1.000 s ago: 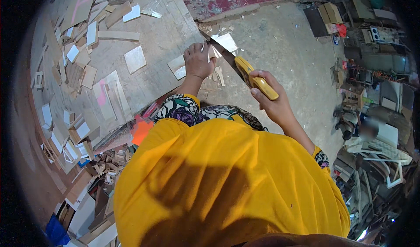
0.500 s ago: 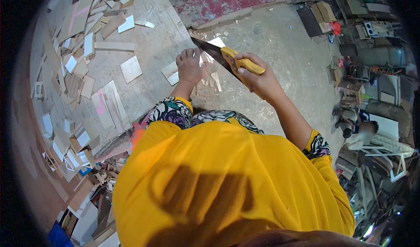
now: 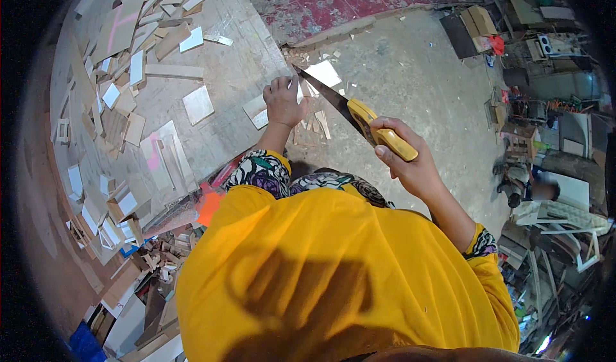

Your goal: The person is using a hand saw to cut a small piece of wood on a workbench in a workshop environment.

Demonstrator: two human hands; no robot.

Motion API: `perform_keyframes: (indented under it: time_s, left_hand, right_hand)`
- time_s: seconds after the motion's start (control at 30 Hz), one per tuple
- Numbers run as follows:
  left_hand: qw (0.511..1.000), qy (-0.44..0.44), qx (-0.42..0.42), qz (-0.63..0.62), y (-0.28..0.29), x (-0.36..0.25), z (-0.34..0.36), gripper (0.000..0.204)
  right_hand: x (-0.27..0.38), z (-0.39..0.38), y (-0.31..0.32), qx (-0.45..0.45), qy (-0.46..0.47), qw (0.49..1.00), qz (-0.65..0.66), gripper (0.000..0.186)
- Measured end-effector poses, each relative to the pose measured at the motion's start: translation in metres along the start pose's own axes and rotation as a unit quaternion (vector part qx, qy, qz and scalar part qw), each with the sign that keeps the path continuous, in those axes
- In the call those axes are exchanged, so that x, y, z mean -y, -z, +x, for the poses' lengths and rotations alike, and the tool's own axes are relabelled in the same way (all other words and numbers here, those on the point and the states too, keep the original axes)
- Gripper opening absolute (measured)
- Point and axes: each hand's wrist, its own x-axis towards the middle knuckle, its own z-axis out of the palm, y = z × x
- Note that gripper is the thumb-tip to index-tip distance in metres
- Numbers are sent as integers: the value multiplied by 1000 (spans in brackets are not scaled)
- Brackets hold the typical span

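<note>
At the table's right edge, my left hand [image 3: 283, 104] presses down on a pale piece of board [image 3: 256, 112], fingers bent over it and pointing away from me. Part of that board is hidden beneath the hand. My right hand [image 3: 410, 163] is wrapped round the yellow handle of a handsaw [image 3: 362, 119]. The dark blade slants up and left, its tip close to my left fingertips at the table edge. Whether the teeth touch the board cannot be made out.
Many wood and white board offcuts [image 3: 138, 67] cover the table [image 3: 231, 34] at left. A square piece [image 3: 197, 104] lies nearer. On the concrete floor are a white piece [image 3: 325, 73] and scraps [image 3: 323, 124]. At far right a person [image 3: 536, 189] is among stacked materials.
My right hand has drawn the saw back toward me and to the right, so more blade shows beyond the table edge. My left hand stays on the board; the whole view has shifted slightly.
</note>
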Motion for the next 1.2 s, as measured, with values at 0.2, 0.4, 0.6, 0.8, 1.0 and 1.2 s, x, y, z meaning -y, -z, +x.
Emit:
perform_keyframes:
  time_s: [0.2, 0.4, 0.6, 0.8, 1.0, 1.2]
  left_hand:
    - [1000, -10, 13, -11, 4, -6, 0, 62]
    - [1000, -23, -16, 2, -2, 1, 1, 63]
    - [1000, 12, -16, 11, -3, -2, 8, 57]
    - [1000, -3, -24, -11, -2, 2, 2, 57]
    - [1000, -12, -12, -20, -1, 3, 2, 57]
    - [999, -43, 4, -6, 8, -2, 4, 54]
  right_hand:
    - [-36, 67, -25, -37, -7, 999, 0, 31]
    - [-50, 85, -51, -50, 50, 997, 25, 33]
    - [-15, 28, -21, -18, 60, 997, -49, 33]
    - [14, 3, -4, 1, -25, 999, -29, 32]
    - [-1, 50, -15, -6, -19, 998, -66, 31]
    - [-51, 111, -65, -52, 83, 994, -57, 32]
